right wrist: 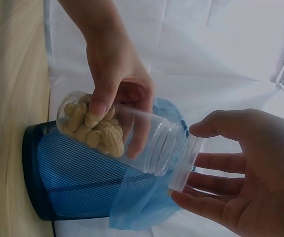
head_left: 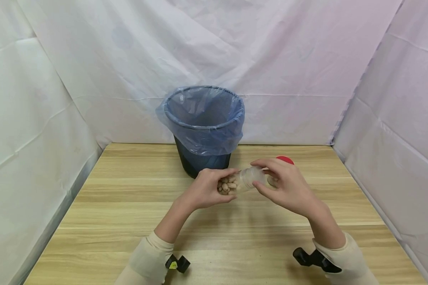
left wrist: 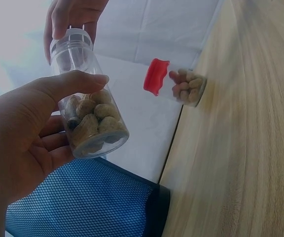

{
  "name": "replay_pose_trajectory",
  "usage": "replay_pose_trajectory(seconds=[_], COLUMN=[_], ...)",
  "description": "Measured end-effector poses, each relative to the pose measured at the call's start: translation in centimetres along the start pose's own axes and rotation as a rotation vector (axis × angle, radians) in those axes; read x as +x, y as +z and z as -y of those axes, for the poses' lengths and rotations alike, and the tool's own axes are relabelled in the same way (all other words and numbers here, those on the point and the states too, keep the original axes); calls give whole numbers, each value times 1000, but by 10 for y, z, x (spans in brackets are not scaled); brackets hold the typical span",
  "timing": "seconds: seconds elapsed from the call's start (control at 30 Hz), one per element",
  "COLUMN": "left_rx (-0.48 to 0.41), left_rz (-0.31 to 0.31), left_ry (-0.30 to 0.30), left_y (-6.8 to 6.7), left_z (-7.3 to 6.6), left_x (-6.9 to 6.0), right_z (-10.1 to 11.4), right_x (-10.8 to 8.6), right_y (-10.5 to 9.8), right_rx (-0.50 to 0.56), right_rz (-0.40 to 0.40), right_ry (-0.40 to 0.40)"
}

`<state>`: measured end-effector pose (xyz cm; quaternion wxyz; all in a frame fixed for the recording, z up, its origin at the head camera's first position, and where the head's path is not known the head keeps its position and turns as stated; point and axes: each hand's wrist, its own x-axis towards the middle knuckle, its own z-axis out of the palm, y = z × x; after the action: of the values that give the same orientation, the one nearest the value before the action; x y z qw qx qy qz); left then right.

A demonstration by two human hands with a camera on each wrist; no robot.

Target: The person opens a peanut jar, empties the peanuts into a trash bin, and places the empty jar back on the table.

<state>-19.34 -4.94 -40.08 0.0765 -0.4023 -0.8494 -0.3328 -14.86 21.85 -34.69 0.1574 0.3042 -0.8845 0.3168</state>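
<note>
My left hand (head_left: 208,189) grips a clear jar (right wrist: 139,129) of peanuts (right wrist: 95,126), tilted on its side with its mouth toward my right hand. The peanuts lie at the bottom end, as the left wrist view also shows. My right hand (head_left: 289,186) holds a whitish translucent lid (right wrist: 185,163) by its rim between thumb and fingers. In the right wrist view the lid stands just off the threaded mouth, a narrow gap between them.
A dark mesh bin (head_left: 203,160) lined with a blue bag (head_left: 214,136) stands at the back of the wooden table (head_left: 128,206). A second jar (left wrist: 186,88) with a red lid (left wrist: 156,77) and peanuts stands behind my right hand. White sheets hang around the table.
</note>
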Motion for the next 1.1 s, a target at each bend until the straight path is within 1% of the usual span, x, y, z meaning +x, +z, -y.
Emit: replay_pose_trajectory(seconds=[0.17,0.33,0.43,0.53,0.73,0.93,1.1], left_rx=[0,-4,-12,-29,-64,-109,-154], left_rz=[2,6,0,-10,-59,-115,-165], left_ry=[-12,-22,-27,-34,-58,-87,-103], left_y=[0,0,1,1,1,-5,-9], left_z=[1,1,2,3,8,14,17], left_x=[0,-1,-2,-3,-9,-18,-23], right_z=[-2,-1,-1,-2,-6,-12,-19], right_x=[0,0,0,0,-2,-6,-7], right_y=[-2,-3,-3,-4,-6,-6,-2], right_rx=[-12,-9,-6,-25,-71,-86,-66], right_rz=[-18,-20,-22,-29,-32,-19,22], right_ry=[-9,-10,-16,-21,-11,8,25])
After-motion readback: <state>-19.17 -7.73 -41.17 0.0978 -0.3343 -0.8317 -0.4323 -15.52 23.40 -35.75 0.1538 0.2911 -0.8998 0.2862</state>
